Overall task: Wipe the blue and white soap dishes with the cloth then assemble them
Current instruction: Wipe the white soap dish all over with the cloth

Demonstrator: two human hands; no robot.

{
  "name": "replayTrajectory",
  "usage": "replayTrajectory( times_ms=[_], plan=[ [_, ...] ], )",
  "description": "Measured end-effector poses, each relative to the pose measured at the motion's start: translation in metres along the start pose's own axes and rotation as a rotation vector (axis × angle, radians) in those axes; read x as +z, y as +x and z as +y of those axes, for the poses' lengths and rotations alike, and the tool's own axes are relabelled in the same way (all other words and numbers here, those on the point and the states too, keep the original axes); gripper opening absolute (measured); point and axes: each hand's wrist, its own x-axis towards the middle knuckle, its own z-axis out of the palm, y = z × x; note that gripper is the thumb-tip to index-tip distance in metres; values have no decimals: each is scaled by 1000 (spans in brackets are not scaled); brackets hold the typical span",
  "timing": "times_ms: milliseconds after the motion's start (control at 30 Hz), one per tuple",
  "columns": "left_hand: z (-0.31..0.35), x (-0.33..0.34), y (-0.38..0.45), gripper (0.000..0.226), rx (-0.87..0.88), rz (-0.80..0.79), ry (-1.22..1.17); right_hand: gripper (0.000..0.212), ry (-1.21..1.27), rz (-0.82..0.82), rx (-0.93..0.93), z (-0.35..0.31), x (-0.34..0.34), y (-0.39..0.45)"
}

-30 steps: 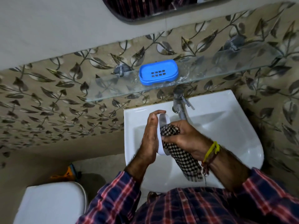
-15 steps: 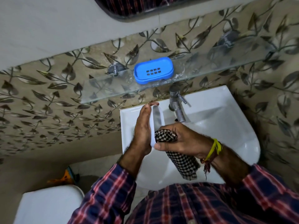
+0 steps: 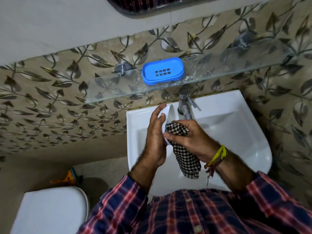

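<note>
Rubbing goes on over the basin (image 3: 253, 132): the left hand (image 3: 156, 137) holds the white dish (image 3: 169, 112) on edge, fingers curled around its far rim, and the right hand (image 3: 190, 137) is bunched tight on the checked cloth (image 3: 187, 159), pressing a wad of it against the dish's inner face. The rest of the cloth hangs down towards six o'clock, into the bowl.

Compared with a second ago, the wad has shifted along the dish. More of the white top end now stands bare above the cloth, towards twelve o'clock beside the tap (image 3: 184, 105), while the right hand works lower on it. The dish has stayed upright in the same left-hand clamp the whole time, so this looks to me like one stroke in a run of strokes, not a finish.

The blue dish (image 3: 163, 70) has not been touched; it sits flat on the glass shelf (image 3: 118, 88) at about twelve o'clock from the hands, well apart from them, slots facing up. Whether it has had its wipe I cannot tell from here.

My reading is that the white piece is partly done, with its outer side hidden by the left palm and unchecked. Joining the two dishes is still ahead.
</note>
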Motion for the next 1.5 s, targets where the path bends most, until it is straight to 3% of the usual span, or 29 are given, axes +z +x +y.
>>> replayTrajectory(
  times_ms=[133,367,467,567,667,733,800,867,933,1033,1200,1333,1400,1500],
  plan=[
    [-1,-4,-5,31,-82,60,-58,8,-369,-151,-145,-5,-6,1],
    [13,-10,0,33,-50,82,-74,12,-523,-184,-242,-8,0,-2],
    [15,-12,-2,33,-50,87,-73,11,-510,-187,-196,-18,4,4],
    [22,-15,-2,32,-63,66,-141,12,-496,-216,-296,-21,10,8],
    [23,-17,-2,32,-146,93,-200,21,-747,-227,-333,-3,9,-3],
    [21,-19,-2,30,-213,108,-195,16,-822,-140,-369,4,9,-8],
    [22,-19,-4,34,-168,89,-127,13,-688,-16,-382,7,10,-4],
    [16,-22,-9,42,39,62,76,13,-339,64,-226,1,11,0],
    [2,-22,-17,46,268,-14,330,6,-3,34,-78,-4,12,1],
    [-10,-22,-17,48,341,-17,391,6,171,-19,29,-5,16,0],
    [-9,-15,-5,54,288,140,275,15,-107,-61,-67,-5,9,-2],
    [-9,-8,-7,42,89,288,51,7,-30,-97,-39,-8,14,2],
    [-1,-11,-2,43,13,294,-46,9,-23,-124,-35,-5,13,3],
    [13,-11,0,46,-143,252,-223,8,-224,-176,-62,-3,7,2]
  ],
)
